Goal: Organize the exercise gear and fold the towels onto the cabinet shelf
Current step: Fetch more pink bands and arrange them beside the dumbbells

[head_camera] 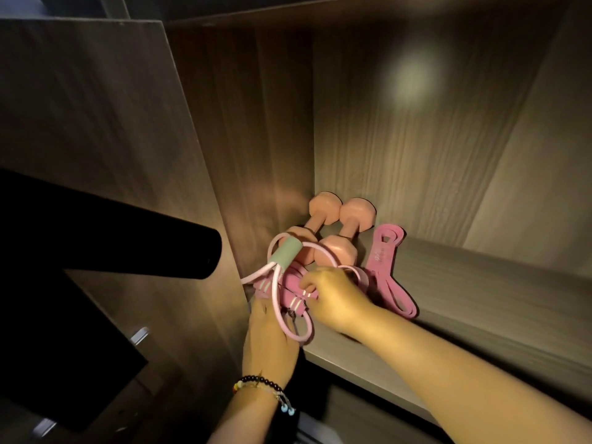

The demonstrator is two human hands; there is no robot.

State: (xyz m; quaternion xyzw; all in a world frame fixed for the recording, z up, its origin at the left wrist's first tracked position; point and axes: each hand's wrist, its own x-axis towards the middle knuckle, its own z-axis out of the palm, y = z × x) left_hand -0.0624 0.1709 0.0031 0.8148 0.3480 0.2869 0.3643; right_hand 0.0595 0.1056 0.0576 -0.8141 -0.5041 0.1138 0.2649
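Reaching into a dim wooden cabinet, a person's two bare hands work a tangled bundle of pink gear at the front left corner of the cabinet shelf [464, 315]. The left hand [269, 341], with a beaded bracelet at the wrist, supports the bundle from below at the shelf's front edge; how its fingers close cannot be told, as the bundle hides them. The right hand [336, 296] curls its fingers around the pink jump rope handles [296, 296] and holds them. A pale pink resistance tube [278, 302] with a green foam sleeve [286, 251] loops over both.

Just behind, two pink dumbbells [336, 229] lie side by side against the left wall. A flat pink resistance band [387, 270] lies beside them to the right.

To finish the step well, the loose loops probably need gathering before setting down, since one loop hangs past the front lip and could drag the bundle off.

Room is tight on the left: wall, dumbbells and band crowd the corner. To the right, the shelf runs wide and bare, likely best kept for towels. A dark rounded object [128, 232] juts in from the left, outside the cabinet.
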